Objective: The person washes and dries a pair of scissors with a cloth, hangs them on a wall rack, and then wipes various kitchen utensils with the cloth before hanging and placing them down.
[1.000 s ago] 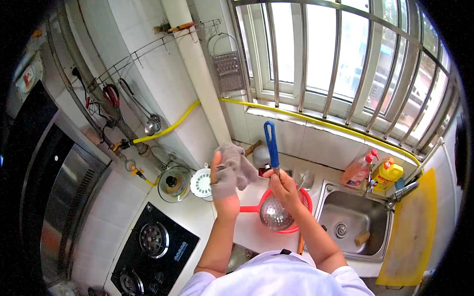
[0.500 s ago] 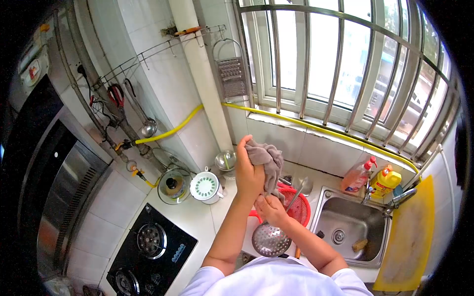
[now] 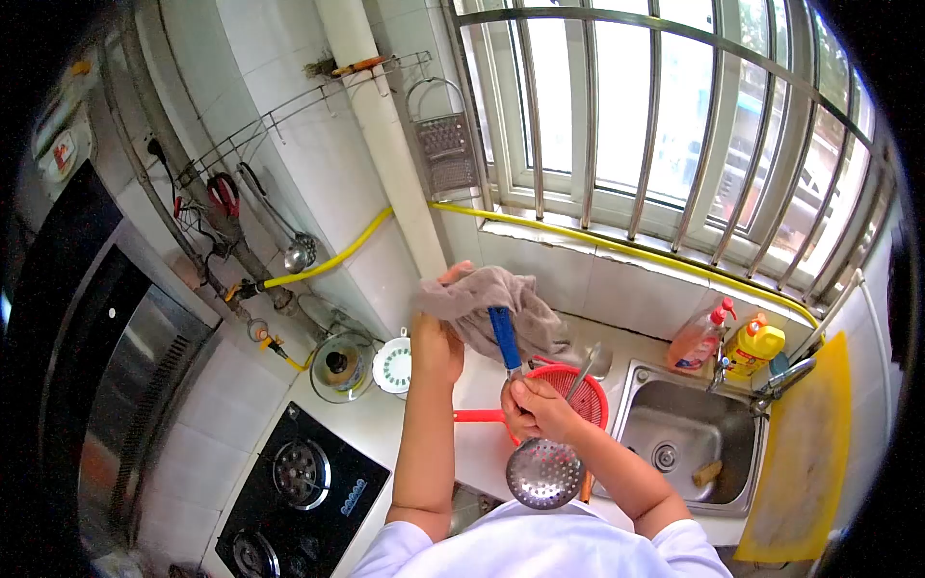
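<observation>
A grey cloth (image 3: 496, 294) lies draped over the fingers of my left hand (image 3: 439, 339), which holds it up; the fingertips are mostly hidden. My right hand (image 3: 540, 408) is closed around the metal shaft of a skimmer (image 3: 545, 473). Its round, perforated bowl hangs below that hand, towards my shirt. The skimmer's blue handle points up in front of the cloth, its top end touching or just under the fabric. Behind my right hand, a red plastic strainer (image 3: 597, 390) sits on the counter, its handle reaching left.
To the right is a steel sink (image 3: 631, 453) with a sponge (image 3: 707, 473) in it. Bottles of pink liquid (image 3: 694, 345) and yellow detergent (image 3: 754, 347) stand behind. On the left are a black gas stove (image 3: 337, 458), a glass lid (image 3: 337, 380) and a white-green dish (image 3: 393, 366).
My left hand has moved left and lower, and the cloth has spread open off the skimmer's handle, baring the blue grip. The skimmer has shifted slightly right in my right hand.
</observation>
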The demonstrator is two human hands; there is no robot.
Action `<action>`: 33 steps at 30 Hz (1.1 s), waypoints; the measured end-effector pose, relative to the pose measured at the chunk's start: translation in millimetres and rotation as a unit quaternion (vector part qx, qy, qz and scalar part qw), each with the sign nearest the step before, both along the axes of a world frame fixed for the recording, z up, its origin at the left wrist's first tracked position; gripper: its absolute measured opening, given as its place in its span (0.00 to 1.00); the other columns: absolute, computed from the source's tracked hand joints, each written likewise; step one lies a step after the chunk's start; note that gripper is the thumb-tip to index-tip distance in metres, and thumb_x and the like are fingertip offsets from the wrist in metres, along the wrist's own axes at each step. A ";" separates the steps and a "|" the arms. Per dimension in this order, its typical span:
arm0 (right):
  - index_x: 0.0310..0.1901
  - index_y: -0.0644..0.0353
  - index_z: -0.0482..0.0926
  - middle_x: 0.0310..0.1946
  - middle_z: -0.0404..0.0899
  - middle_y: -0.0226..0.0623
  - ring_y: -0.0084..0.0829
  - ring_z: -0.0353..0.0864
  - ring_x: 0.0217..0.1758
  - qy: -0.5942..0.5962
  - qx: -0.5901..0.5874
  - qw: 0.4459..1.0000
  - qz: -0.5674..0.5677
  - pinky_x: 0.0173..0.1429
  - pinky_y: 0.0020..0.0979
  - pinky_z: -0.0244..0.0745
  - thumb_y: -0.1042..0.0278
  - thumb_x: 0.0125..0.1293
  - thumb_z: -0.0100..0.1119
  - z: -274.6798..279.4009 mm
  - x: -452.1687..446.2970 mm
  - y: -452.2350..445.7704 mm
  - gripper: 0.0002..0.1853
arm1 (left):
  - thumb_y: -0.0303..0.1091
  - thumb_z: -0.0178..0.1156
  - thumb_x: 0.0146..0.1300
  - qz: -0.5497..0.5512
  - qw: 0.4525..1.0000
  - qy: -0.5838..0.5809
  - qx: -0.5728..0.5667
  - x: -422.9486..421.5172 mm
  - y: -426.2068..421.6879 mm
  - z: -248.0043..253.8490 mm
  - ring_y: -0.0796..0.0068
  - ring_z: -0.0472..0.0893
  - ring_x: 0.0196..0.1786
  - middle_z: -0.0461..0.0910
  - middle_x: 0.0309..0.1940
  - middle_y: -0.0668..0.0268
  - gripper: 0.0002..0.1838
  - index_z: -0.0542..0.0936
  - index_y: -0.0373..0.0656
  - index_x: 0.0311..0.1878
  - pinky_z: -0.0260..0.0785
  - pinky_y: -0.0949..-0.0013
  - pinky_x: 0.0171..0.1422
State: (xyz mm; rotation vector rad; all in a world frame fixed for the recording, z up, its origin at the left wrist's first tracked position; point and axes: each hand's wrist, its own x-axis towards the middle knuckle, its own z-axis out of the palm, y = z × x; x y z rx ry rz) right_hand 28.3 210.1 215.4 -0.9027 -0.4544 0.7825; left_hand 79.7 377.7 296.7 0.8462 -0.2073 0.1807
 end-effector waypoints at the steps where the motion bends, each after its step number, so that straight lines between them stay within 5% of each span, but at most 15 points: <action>1: 0.30 0.56 0.64 0.14 0.55 0.21 0.17 0.51 0.13 0.000 0.000 1.000 -0.001 0.18 0.22 0.50 0.47 0.71 0.39 0.7 1.9 -0.5 0.20 | 0.41 0.50 0.65 -0.001 1.000 0.000 0.000 -3.1 -3.5 1.4 0.73 0.76 0.50 0.76 0.47 0.62 0.22 0.70 0.35 0.56 0.67 0.69 0.58; 5: 0.32 0.56 0.65 0.13 0.55 0.22 0.17 0.53 0.12 0.023 0.038 0.999 0.026 0.17 0.22 0.49 0.49 0.71 0.41 -5.0 5.0 5.5 0.18 | 0.41 0.53 0.63 -0.060 0.998 0.004 -0.027 -13.7 -31.3 -2.5 0.71 0.73 0.55 0.72 0.52 0.65 0.24 0.66 0.42 0.61 0.66 0.67 0.59; 10: 0.29 0.55 0.64 0.12 0.56 0.25 0.20 0.54 0.12 0.000 -0.070 0.996 -0.050 0.17 0.23 0.53 0.54 0.71 0.41 -19.0 4.1 6.6 0.16 | 0.37 0.50 0.65 0.070 0.972 -0.039 0.219 -10.7 -31.5 -52.5 0.72 0.74 0.51 0.73 0.48 0.64 0.16 0.69 0.40 0.53 0.66 0.68 0.57; 13: 0.42 0.57 0.70 0.21 0.66 0.25 0.21 0.64 0.16 0.079 0.037 0.986 -0.142 0.19 0.22 0.58 0.69 0.67 0.47 -21.8 5.8 14.2 0.05 | 0.33 0.47 0.66 0.188 0.901 -0.081 0.383 -23.1 -47.4 -45.0 0.65 0.74 0.51 0.74 0.48 0.56 0.16 0.67 0.36 0.55 0.65 0.66 0.58; 15: 0.51 0.61 0.69 0.31 0.71 0.30 0.22 0.73 0.27 -0.094 -0.059 0.967 -0.230 0.28 0.23 0.68 0.75 0.63 0.46 -13.9 5.6 12.8 0.14 | 0.34 0.47 0.66 0.189 0.894 -0.056 0.402 -31.9 -56.4 -44.0 0.60 0.74 0.53 0.73 0.50 0.51 0.17 0.65 0.36 0.56 0.64 0.64 0.58; 18: 0.55 0.63 0.67 0.40 0.73 0.33 0.21 0.73 0.38 -0.151 -0.022 0.954 -0.256 0.36 0.24 0.70 0.78 0.61 0.44 -23.7 15.0 15.3 0.19 | 0.34 0.48 0.66 0.133 0.872 0.020 0.470 -39.2 -54.0 -53.4 0.58 0.73 0.54 0.73 0.51 0.50 0.21 0.62 0.36 0.59 0.64 0.64 0.57; 22: 0.52 0.61 0.69 0.39 0.71 0.29 0.21 0.70 0.36 -0.163 -0.062 0.947 -0.271 0.36 0.23 0.67 0.74 0.64 0.45 -29.0 20.2 14.6 0.15 | 0.30 0.47 0.65 0.155 0.840 -0.008 0.520 -42.9 -55.5 -55.4 0.53 0.78 0.46 0.76 0.45 0.49 0.19 0.59 0.38 0.58 0.69 0.60 0.48; 23: 0.50 0.60 0.70 0.37 0.71 0.27 0.20 0.70 0.35 -0.163 -0.062 0.946 -0.273 0.34 0.22 0.66 0.73 0.65 0.46 -29.1 19.5 15.8 0.12 | 0.30 0.47 0.65 0.153 0.840 -0.008 0.520 -40.3 -55.6 -54.0 0.53 0.78 0.46 0.76 0.45 0.49 0.19 0.59 0.38 0.58 0.69 0.60 0.48; 25: 0.38 0.60 0.71 0.26 0.68 0.23 0.18 0.65 0.27 -0.211 -0.059 0.944 -0.249 0.27 0.22 0.61 0.66 0.68 0.46 -35.1 20.3 21.1 0.07 | 0.35 0.51 0.65 0.192 0.916 -0.072 0.345 -26.3 -55.1 -44.5 0.63 0.71 0.56 0.71 0.53 0.55 0.21 0.63 0.37 0.59 0.62 0.65 0.58; 26: 0.30 0.56 0.69 0.19 0.62 0.19 0.15 0.60 0.21 -0.098 -0.114 0.975 -0.163 0.22 0.22 0.55 0.59 0.70 0.44 -26.1 13.9 14.9 0.13 | 0.35 0.51 0.65 0.194 0.916 -0.073 0.343 -19.1 -51.9 -37.5 0.63 0.71 0.56 0.71 0.53 0.55 0.21 0.63 0.37 0.59 0.62 0.65 0.58; 30: 0.26 0.53 0.65 0.18 0.58 0.18 0.14 0.55 0.20 -0.111 -0.153 0.979 -0.073 0.21 0.22 0.53 0.54 0.71 0.43 -13.2 -7.7 10.2 0.17 | 0.28 0.50 0.65 0.393 0.873 -0.080 0.276 16.2 -14.0 -10.2 0.68 0.74 0.51 0.73 0.50 0.61 0.15 0.65 0.40 0.54 0.66 0.68 0.57; 31: 0.26 0.53 0.65 0.18 0.58 0.18 0.14 0.55 0.20 -0.113 -0.154 0.979 -0.070 0.21 0.22 0.53 0.54 0.71 0.43 -15.1 -5.8 8.7 0.17 | 0.28 0.50 0.65 0.396 0.872 -0.079 0.275 19.1 -1.6 3.2 0.68 0.74 0.51 0.73 0.50 0.61 0.15 0.65 0.40 0.54 0.66 0.68 0.57; 33: 0.28 0.52 0.65 0.17 0.60 0.18 0.15 0.58 0.17 -0.198 -0.105 0.969 -0.105 0.19 0.20 0.53 0.56 0.70 0.44 -25.7 0.5 -1.8 0.14 | 0.28 0.52 0.64 0.262 0.965 -0.015 0.026 17.0 22.4 27.6 0.72 0.75 0.50 0.74 0.50 0.64 0.15 0.68 0.41 0.54 0.68 0.68 0.55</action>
